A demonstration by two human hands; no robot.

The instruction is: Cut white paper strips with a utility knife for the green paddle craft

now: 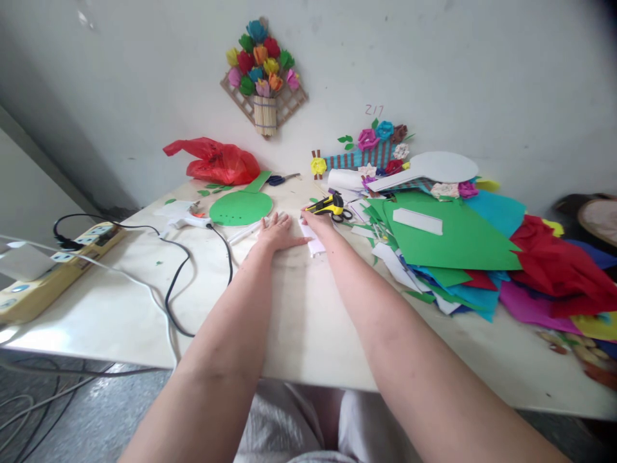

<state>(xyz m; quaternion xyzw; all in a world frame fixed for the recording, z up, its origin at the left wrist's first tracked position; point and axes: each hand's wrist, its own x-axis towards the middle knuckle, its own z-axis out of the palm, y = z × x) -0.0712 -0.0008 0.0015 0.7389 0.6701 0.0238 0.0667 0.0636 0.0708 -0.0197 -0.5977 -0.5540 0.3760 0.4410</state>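
Note:
My left hand [278, 233] lies flat on the white table [299, 321], fingers spread and holding nothing, just right of a green paper paddle shape [241, 207]. My right hand [319, 220] reaches forward beside it, fingers resting on a yellow and black tool [328, 206] and over a white paper piece [312, 243]. Whether those fingers grip the tool is hidden by the hand's angle.
A glue gun [186, 220] with a black cord [193, 270] and a power strip [53, 267] lie left. Blue scissors [282, 179] and a red plastic bag [216, 162] sit at the back. Coloured paper sheets [457, 241] pile up right. Paper flower crafts [263, 71] hang on the wall.

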